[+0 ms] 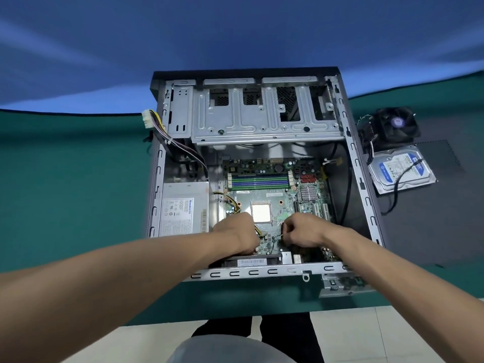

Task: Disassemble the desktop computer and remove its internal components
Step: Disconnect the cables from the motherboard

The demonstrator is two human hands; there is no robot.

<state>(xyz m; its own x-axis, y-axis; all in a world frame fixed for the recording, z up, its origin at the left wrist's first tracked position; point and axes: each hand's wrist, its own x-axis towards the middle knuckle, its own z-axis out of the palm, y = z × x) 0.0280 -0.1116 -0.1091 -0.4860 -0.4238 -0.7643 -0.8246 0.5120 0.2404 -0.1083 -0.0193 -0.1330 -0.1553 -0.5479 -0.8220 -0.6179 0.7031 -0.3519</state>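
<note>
Both my hands reach inside the open metal computer case [353, 163], over the near edge of its flat green motherboard [267, 203]. My left hand [235, 230] curls its fingers around a yellow-and-black wire bundle [258, 231]. My right hand [301, 230] pinches a thin wire [279, 235]. Outside the case's right wall lie a boxy black fan [395, 125] and a flat blue-labelled hard drive [402, 170].

Work surface: a table [65, 184] covered in dark green cloth, its near edge running across the lower view. Behind it hangs a blue backdrop [235, 30] — smooth, crossed by pale streaks of reflected light. Below the table edge lies a floor [392, 334] of light, off-white tiles with thin joints. Lighting is even and soft — shadows under the table edge are faint.
</note>
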